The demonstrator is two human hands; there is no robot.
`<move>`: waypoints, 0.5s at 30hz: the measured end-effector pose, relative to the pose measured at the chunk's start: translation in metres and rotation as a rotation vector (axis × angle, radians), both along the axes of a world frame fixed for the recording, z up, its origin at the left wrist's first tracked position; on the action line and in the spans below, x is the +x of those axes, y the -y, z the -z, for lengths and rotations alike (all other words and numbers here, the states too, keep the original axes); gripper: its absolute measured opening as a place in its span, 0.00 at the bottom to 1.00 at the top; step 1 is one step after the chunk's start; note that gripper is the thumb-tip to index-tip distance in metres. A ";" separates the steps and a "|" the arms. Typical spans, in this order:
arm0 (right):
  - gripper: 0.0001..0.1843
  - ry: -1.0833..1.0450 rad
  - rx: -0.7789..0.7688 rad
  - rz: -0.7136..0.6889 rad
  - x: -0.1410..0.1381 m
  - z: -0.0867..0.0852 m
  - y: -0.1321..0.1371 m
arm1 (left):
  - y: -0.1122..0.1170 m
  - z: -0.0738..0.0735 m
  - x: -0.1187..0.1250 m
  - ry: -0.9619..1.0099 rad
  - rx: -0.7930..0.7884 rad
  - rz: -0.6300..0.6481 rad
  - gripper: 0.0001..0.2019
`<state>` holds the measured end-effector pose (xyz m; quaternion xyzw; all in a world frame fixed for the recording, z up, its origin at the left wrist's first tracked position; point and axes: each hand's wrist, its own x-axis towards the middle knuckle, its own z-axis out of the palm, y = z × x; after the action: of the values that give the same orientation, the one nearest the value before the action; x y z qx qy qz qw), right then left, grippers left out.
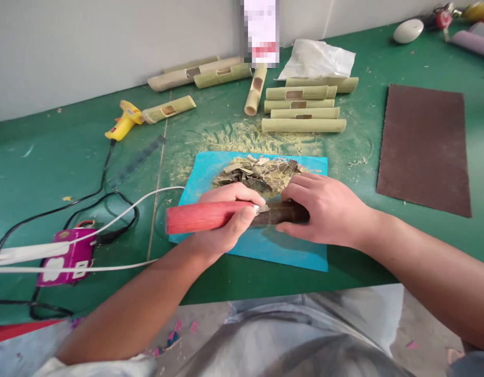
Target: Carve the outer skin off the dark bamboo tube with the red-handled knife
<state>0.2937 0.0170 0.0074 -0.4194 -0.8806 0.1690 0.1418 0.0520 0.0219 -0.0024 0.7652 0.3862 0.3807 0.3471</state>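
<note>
My left hand (229,225) is closed around a carving tool with a thick red handle (204,215). Its small metal tip meets the surface of a dark brown bamboo tube (279,213), where a small chip lifts. Gripping the tube's right end is my right hand (324,207), thumb below and fingers over the top. The tube lies level above a blue sheet (304,254). Just behind it on the sheet is a heap of bamboo chips and shavings (261,175). The tube's left part is hidden behind my left hand.
Several cut bamboo tubes (303,125) with rectangular openings lie at the back. A yellow glue gun (126,121) and purple power strip (65,256) with cables are on the left. At right lies a brown sheet (424,149). Sawdust (242,139) covers the table behind the blue sheet.
</note>
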 end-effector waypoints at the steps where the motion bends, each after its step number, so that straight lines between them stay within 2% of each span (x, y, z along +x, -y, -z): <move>1: 0.18 0.004 -0.007 -0.005 0.000 0.000 0.000 | 0.000 0.000 -0.001 0.006 0.001 -0.001 0.26; 6: 0.15 -0.023 0.028 -0.074 0.002 0.003 -0.002 | 0.000 -0.010 0.001 -0.088 0.022 -0.058 0.16; 10: 0.12 -0.087 0.065 -0.169 0.004 0.004 -0.004 | -0.003 -0.017 0.003 -0.078 0.006 0.095 0.10; 15: 0.10 -0.125 0.025 -0.179 0.006 0.004 -0.006 | -0.006 -0.015 0.006 0.011 0.083 0.256 0.07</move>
<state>0.2994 0.0227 0.0033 -0.3258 -0.9061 0.1957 0.1860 0.0583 0.0276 0.0128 0.8200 0.2672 0.3530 0.3628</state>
